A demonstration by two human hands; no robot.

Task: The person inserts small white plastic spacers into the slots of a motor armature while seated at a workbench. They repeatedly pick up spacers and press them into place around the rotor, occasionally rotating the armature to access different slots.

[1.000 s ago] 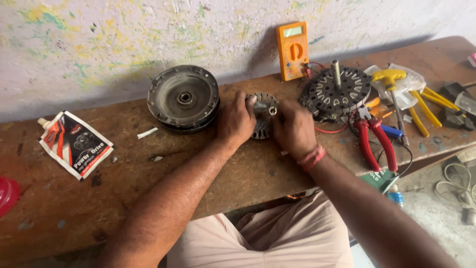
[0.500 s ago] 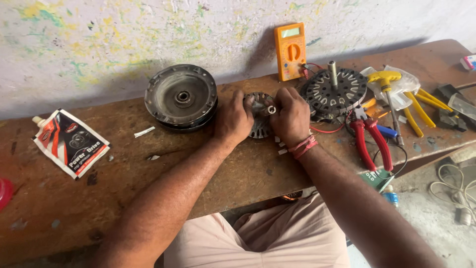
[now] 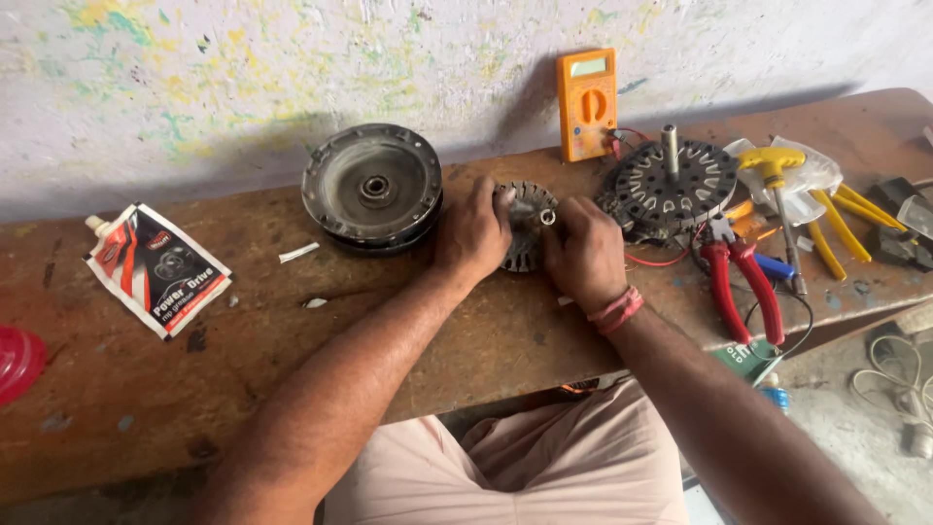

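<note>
Working at a worn wooden counter [image 3: 292, 389]: left hand [image 3: 473, 233] and right hand [image 3: 584, 251] closing in from either side on a small round slotted motor core [image 3: 525, 233] lying near the middle of the counter, fingers of both hands curled and grasping its rim, a short metal shaft [image 3: 547, 216] poking up between them. Sitting just left of the hands, a round grey motor housing [image 3: 372, 189] with a bearing at its centre. Resting just right of the hands, a larger dark stator [image 3: 673, 185] with an upright shaft. Leaning against the paint-flecked wall, an orange multimeter [image 3: 586, 103]. Lying farther right, red-handled pliers [image 3: 739, 282] and a yellow-handled tool [image 3: 776, 185]. Lying well apart at the left, a red, white and black pouch [image 3: 155, 267].
</note>
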